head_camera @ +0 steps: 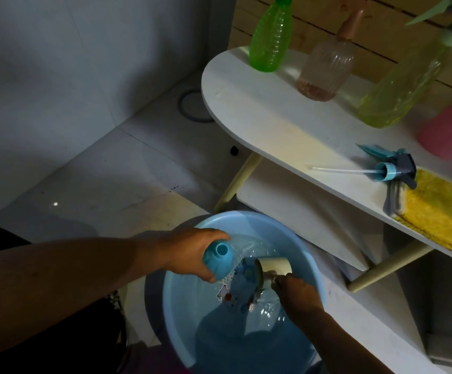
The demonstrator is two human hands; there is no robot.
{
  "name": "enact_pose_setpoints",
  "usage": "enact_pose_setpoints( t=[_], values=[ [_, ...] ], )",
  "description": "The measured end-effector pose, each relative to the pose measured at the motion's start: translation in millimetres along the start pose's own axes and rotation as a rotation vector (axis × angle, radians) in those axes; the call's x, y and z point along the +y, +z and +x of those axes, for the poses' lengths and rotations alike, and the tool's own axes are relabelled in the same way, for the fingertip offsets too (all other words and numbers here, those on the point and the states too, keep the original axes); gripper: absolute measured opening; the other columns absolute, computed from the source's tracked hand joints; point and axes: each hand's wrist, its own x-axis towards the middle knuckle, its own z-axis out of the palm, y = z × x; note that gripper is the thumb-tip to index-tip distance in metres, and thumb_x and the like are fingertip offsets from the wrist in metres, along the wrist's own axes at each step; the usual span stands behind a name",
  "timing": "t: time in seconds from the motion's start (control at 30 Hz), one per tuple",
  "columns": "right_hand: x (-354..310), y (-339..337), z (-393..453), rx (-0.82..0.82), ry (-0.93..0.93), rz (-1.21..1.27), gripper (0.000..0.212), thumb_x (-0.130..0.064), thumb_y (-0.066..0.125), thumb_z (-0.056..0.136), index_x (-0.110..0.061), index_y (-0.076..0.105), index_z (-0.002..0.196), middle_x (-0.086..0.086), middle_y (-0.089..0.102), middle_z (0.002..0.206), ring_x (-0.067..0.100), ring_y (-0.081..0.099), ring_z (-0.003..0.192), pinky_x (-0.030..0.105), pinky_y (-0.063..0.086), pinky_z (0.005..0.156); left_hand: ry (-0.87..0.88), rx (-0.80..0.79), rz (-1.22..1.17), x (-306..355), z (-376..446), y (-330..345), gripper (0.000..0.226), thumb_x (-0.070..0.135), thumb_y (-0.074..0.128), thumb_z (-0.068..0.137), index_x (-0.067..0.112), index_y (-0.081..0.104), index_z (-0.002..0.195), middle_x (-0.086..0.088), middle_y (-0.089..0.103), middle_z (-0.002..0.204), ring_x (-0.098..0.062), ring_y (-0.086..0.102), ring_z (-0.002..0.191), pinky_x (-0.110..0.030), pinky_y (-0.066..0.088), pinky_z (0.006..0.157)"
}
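A person's left hand (190, 255) wraps its fingers and thumb round a capless light blue plastic bottle (218, 259), whose open neck pokes out between thumb and fingers. Just right of that grip, the right hand (297, 291) curls closed on the handle side of a cream cup (273, 267), which is tipped on its side with its mouth facing the bottle. Both grips sit above water in a round pale blue plastic basin (249, 217) on the floor. Well beyond the right hand, a blue spray-trigger head (389, 168) and a yellow cloth (440, 211) lie on a white oval table (260, 112).
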Motion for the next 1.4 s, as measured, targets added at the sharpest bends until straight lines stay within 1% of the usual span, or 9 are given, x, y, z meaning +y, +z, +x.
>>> enact_pose_setpoints(
  t=[0.23,0.37,0.47,0.6,0.73,0.87,1.1,1.23,1.4],
  values=[
    [-14,11,18,-0.025,-0.049,0.088,0.035,-0.041,0.041,0.107,-0.023,0.064,0.127,0.006,0.065,0.125,0.027,0.063,0.116,0.031,0.047,0.089,0.013,0.007,-0.016,-6,2,-3,0.089,0.043,0.091,0.073,0.035,0.043,0.148,0.016,0.054,0.142,-0.005,0.051,0.125,-0.012,0.041,0.091],
    [-8,-2,24,-0.003,0.066,0.551,0.027,-0.031,0.054,0.104,-0.016,0.069,0.088,0.010,0.067,0.089,0.028,0.063,0.084,0.034,0.048,0.076,-0.002,-0.029,-0.018,-4,0,-6,0.089,0.044,0.090,0.074,0.035,0.042,0.148,0.014,0.053,0.142,-0.008,0.052,0.127,-0.026,0.050,0.100],
    [-1,-18,16,0.069,0.192,0.904,0.028,-0.028,0.066,0.096,-0.005,0.072,0.082,0.006,0.064,0.072,0.019,0.056,0.067,0.030,0.042,0.063,0.008,-0.031,0.002,-3,-1,-7,0.086,0.043,0.090,0.073,0.034,0.046,0.146,0.014,0.054,0.140,-0.008,0.053,0.125,-0.029,0.051,0.100],
    [4,-29,2,0.160,0.230,1.225,0.037,-0.038,0.081,0.084,-0.002,0.073,0.077,0.015,0.073,0.079,0.021,0.062,0.073,0.035,0.049,0.073,0.013,-0.028,0.005,-1,-3,-6,0.079,0.046,0.090,0.068,0.043,0.049,0.136,0.020,0.058,0.127,-0.007,0.056,0.115,-0.025,0.052,0.092],
    [0,-52,-10,0.257,0.130,1.377,0.039,-0.027,0.083,0.082,0.008,0.067,0.079,0.025,0.072,0.085,0.020,0.062,0.078,0.036,0.049,0.081,0.012,-0.002,0.045,4,-7,-6,0.086,0.053,0.090,0.064,0.044,0.046,0.138,0.021,0.057,0.129,-0.007,0.056,0.117,-0.029,0.051,0.095],
    [-5,-77,-30,0.368,0.015,1.396,0.038,-0.024,0.083,0.083,0.008,0.062,0.074,0.035,0.064,0.083,0.021,0.055,0.077,0.037,0.044,0.075,0.012,0.021,0.085,8,-12,-3,0.095,0.059,0.089,0.062,0.044,0.044,0.143,0.019,0.057,0.134,-0.009,0.056,0.122,-0.031,0.050,0.100],
    [-19,-111,-65,0.528,-0.138,1.199,0.031,-0.029,0.082,0.084,-0.014,0.063,0.065,-0.008,0.053,0.057,0.008,0.043,0.056,0.025,0.038,0.055,-0.006,0.059,0.123,16,-14,0,0.098,0.069,0.084,0.056,0.047,0.043,0.142,0.020,0.059,0.132,-0.011,0.057,0.119,-0.030,0.050,0.096],
    [-27,-115,-77,0.598,-0.171,1.024,0.028,-0.036,0.082,0.084,-0.018,0.066,0.068,-0.006,0.060,0.061,0.005,0.048,0.056,0.022,0.040,0.055,0.041,0.073,0.104,23,-14,-6,0.095,0.063,0.086,0.063,0.040,0.045,0.144,0.020,0.057,0.136,-0.007,0.055,0.117,-0.023,0.045,0.091],
    [-37,-121,-85,0.680,-0.189,0.810,0.021,-0.041,0.080,0.084,-0.027,0.067,0.073,-0.010,0.065,0.072,0.007,0.059,0.067,0.025,0.046,0.059,0.064,0.046,0.085,28,-12,-8,0.080,0.059,0.088,0.068,0.035,0.052,0.135,0.016,0.062,0.128,-0.002,0.052,0.098,-0.016,0.039,0.077]
  ],
)
